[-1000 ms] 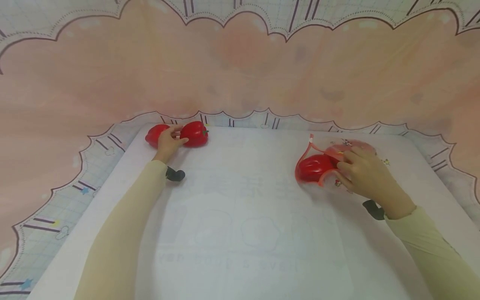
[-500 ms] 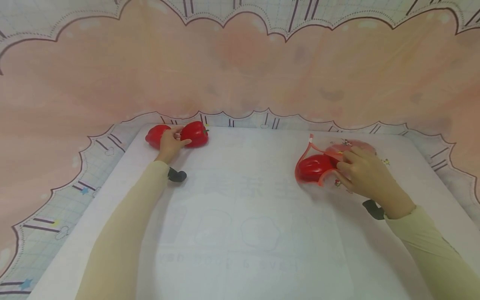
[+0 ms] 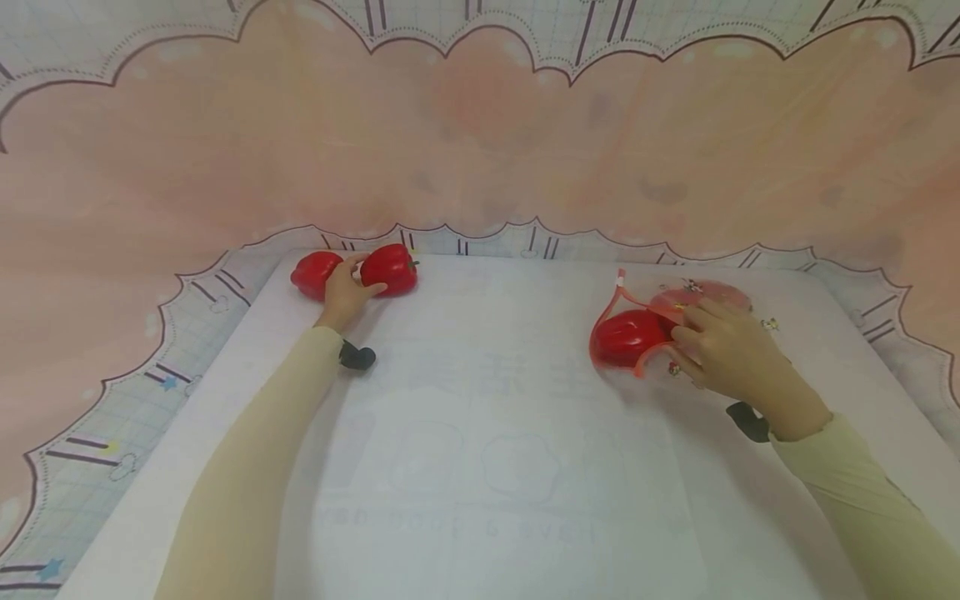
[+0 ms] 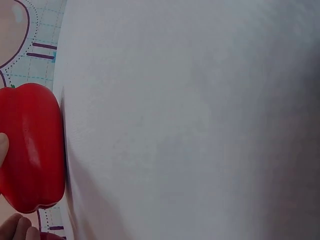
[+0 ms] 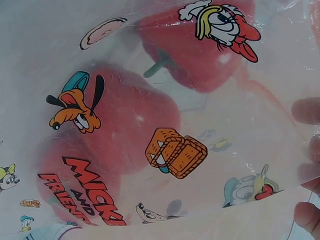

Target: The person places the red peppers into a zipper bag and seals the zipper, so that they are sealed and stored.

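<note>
At the far left of the white tabletop, my left hand [image 3: 348, 293] holds a red bell pepper [image 3: 390, 270] at its blunt end. Its thumb [image 4: 3, 147] lies on the pepper's side in the left wrist view. Another red bell pepper [image 3: 312, 275] rests just left of that hand. On the right, my right hand [image 3: 731, 350] pinches a clear plastic pouch [image 3: 641, 302] with an orange-trimmed mouth and cartoon prints. A red pepper [image 3: 630, 337] shows in the pouch's gaping mouth. Through the printed film [image 5: 177, 152], more red pepper shapes appear in the right wrist view.
The white table [image 3: 480, 400] carries faint show-through print. A peach cloth backdrop [image 3: 465, 142] with scalloped, grid-patterned edging rises behind it and along both sides. Dark wrist-camera mounts [image 3: 358, 357] stick out from the wrists.
My left hand has shifted slightly to the right against the pepper, its thumb reaching further along the near side. The right hand and the pouch have barely moved.
</note>
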`<state>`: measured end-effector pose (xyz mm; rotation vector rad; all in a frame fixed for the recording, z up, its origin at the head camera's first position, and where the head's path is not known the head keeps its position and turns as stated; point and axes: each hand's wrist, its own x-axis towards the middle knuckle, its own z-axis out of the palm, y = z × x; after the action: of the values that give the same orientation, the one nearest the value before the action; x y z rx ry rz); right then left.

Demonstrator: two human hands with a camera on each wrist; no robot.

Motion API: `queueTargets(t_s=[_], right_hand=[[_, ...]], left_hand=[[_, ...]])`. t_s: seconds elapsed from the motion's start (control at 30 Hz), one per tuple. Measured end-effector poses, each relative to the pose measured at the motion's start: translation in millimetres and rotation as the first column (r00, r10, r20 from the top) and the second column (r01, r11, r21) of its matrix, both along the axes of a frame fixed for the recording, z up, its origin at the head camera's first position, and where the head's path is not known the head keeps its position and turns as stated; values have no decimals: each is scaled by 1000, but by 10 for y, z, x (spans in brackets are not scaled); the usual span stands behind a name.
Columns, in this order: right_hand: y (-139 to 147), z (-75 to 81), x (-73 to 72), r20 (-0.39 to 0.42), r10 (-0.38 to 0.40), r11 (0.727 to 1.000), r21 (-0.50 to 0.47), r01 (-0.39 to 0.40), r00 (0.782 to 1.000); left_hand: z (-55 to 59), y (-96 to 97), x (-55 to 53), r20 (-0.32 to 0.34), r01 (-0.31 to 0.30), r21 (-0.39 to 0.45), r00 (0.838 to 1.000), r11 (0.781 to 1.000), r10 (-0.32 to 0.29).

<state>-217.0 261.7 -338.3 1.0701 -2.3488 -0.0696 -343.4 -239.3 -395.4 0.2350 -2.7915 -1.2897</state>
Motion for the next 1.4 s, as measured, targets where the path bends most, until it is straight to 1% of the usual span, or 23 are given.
queueTargets(t_s=[0.17, 0.37, 0.43, 0.57, 0.67, 0.87, 1.1, 1.4], right_hand=[[-5, -4, 15, 13, 11, 1000, 6, -11, 1000], [-29, 4, 31, 45, 36, 999, 12, -37, 998], [-41, 13, 41, 61, 29, 999, 16, -30, 998], [-62, 31, 66, 94, -9, 999, 35, 6, 996], [-63, 41, 75, 99, -28, 999, 48, 23, 995], [-54, 42, 75, 78, -13, 998, 58, 9, 997], [-53, 44, 79, 64, 0, 998, 55, -4, 998], [-57, 34, 81, 65, -13, 998, 64, 9, 998]], left_hand=[[-22, -15, -3, -11, 30, 7, 999, 1000, -30], [-28, -24, -7, 22, 33, 54, 999, 998, -34], [-30, -24, -12, 31, 30, 72, 999, 997, -33], [-39, -22, -21, 36, 42, 90, 998, 995, -46], [-43, -23, -23, 29, 46, 87, 998, 995, -49], [-41, -16, -20, 26, 42, 83, 999, 996, -44], [-42, -2, -20, 22, 54, 66, 998, 996, -56], [-63, 8, -48, 7, 54, 45, 999, 998, -54]])
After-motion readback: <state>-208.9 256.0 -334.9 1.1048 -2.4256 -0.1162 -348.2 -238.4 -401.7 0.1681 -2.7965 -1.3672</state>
